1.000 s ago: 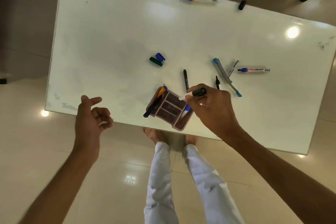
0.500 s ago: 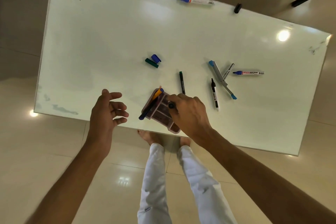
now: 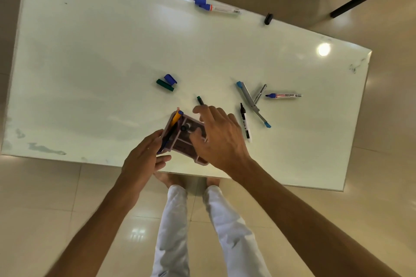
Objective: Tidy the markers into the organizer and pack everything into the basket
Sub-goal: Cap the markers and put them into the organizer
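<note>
A: At lower centre of the frame, what are the hands doing?
B: The left hand presses relaxed fingers against the organizer's left wall; the right hand hovers over it, fingers spread, grasping nothing.
A: Where's the organizer?
B: On the table's near edge, a black-capped marker inside.
A: Counts?
B: Loose on the table: four markers, three caps.
</note>
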{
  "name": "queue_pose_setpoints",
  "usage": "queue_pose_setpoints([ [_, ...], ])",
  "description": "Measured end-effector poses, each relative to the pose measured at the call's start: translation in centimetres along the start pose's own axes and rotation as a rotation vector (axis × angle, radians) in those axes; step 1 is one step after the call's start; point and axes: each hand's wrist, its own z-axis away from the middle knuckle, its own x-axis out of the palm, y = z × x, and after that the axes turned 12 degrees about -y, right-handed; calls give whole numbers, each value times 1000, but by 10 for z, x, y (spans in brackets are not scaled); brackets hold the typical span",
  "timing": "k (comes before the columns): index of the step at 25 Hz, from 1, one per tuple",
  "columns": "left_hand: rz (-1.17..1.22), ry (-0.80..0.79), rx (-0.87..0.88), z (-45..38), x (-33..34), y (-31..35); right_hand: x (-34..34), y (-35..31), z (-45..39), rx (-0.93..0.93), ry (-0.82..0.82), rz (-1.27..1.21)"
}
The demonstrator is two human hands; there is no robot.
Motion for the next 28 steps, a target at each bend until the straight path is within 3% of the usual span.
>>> queue_pose_setpoints([
  [3, -25, -18, -21, -4, -2, -1, -12, 53, 4, 271, 141, -45],
  [6, -39, -15, -40, -7, -5, 1, -5, 118, 6, 594, -28, -8],
  [8, -61, -13, -54, -6, -6, 3, 9, 140, 7, 593, -127, 7],
  [14, -101, 26, -96, -8, -5, 0, 24, 138, -3, 578, -186, -224],
  [18, -103, 51, -130, -11, 2, 11, -2, 128, -11, 446, 60, -469],
  [24, -110, 75, -193, -16, 6, 21, -95, 164, -104, 516, 374, -454],
  [26, -121, 69, -183, -21, 3, 20, -123, 187, -161, 529, 423, -498],
  [28, -142, 60, -164, -24, -3, 18, -142, 206, -212, 518, 361, -471],
])
